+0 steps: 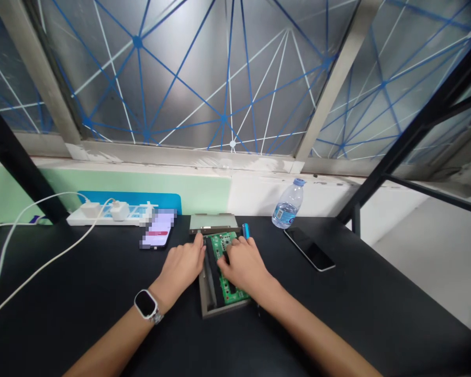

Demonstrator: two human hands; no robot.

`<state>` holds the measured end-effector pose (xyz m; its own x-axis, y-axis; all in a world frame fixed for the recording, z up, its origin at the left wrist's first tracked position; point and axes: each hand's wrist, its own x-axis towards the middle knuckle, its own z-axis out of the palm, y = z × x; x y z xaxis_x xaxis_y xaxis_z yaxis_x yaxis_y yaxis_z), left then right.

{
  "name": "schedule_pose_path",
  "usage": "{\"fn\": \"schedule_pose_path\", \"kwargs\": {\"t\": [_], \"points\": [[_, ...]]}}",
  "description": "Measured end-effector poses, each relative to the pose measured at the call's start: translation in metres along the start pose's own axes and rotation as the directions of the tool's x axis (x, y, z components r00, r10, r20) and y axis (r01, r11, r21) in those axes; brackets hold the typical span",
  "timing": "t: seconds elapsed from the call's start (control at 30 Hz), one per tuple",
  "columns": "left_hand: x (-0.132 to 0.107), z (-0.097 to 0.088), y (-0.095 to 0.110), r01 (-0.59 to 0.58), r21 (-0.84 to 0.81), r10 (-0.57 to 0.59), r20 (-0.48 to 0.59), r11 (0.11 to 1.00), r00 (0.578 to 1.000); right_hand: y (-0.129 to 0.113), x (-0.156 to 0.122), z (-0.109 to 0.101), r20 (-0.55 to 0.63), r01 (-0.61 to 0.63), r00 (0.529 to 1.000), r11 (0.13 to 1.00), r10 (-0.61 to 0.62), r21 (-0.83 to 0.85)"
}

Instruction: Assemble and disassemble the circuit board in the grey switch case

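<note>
A grey device case (208,309) lies open on the black table (82,293) with a green circuit board (224,246) inside it. My left hand (182,269), a smartwatch on its wrist, rests on the case's left edge with fingers curled against it. My right hand (243,264) lies on the board, fingers closed round a tool with a blue handle (246,230) that sticks up past my knuckles. A grey metal cover plate (214,222) lies just beyond the case.
A phone with a lit screen (157,235) lies left of the case and a dark phone (309,248) lies to its right. A water bottle (288,204) stands near the wall. A white power strip (110,213) with chargers and white cables (31,272) occupies the left.
</note>
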<state>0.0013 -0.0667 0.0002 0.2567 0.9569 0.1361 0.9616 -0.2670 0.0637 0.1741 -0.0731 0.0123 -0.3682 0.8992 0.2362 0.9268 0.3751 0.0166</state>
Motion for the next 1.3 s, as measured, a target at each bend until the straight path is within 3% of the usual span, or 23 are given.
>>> {"fn": "schedule_pose_path", "kwargs": {"t": [0.2,0.33,0.53,0.63,0.73,0.8,0.87,1.03,1.3], "points": [[0.0,-0.004,0.0,0.005,-0.033,-0.007,-0.081,0.999,0.997,0.025,-0.004,-0.009,-0.025,-0.033,0.999,0.999,0.033,-0.007],[-0.001,-0.012,0.003,-0.026,-0.218,-0.012,-0.173,0.976,0.985,0.032,-0.007,-0.013,-0.025,-0.021,0.999,1.0,0.021,-0.003],[-0.004,-0.015,0.007,-0.092,-0.473,-0.007,-0.203,0.876,0.979,0.045,-0.007,-0.023,-0.052,-0.012,0.999,0.999,0.014,0.053],[-0.005,-0.017,0.011,-0.098,-0.71,-0.022,-0.159,0.697,0.987,0.041,-0.005,-0.026,-0.139,-0.034,0.988,0.978,0.063,0.204],[-0.008,-0.014,0.018,-0.062,-0.956,0.035,-0.054,0.287,0.998,0.025,-0.006,-0.023,-0.265,-0.051,0.949,0.91,0.172,0.411],[-0.011,-0.01,0.022,-0.021,-0.999,0.112,-0.018,0.027,0.993,0.01,-0.008,-0.018,-0.314,-0.004,0.925,0.831,0.215,0.556],[-0.014,-0.003,0.026,0.014,-0.992,0.176,-0.008,-0.124,0.984,-0.003,-0.01,-0.013,-0.324,0.049,0.916,0.736,0.236,0.675],[-0.018,0.005,0.026,0.053,-0.966,0.2,0.002,-0.252,0.98,-0.015,-0.013,-0.003,-0.29,0.125,0.93,0.55,0.224,0.826],[-0.019,0.002,0.031,0.092,-0.929,0.162,0.035,-0.359,0.986,-0.008,-0.017,-0.008,-0.265,0.126,0.948,0.561,0.174,0.818]]}}
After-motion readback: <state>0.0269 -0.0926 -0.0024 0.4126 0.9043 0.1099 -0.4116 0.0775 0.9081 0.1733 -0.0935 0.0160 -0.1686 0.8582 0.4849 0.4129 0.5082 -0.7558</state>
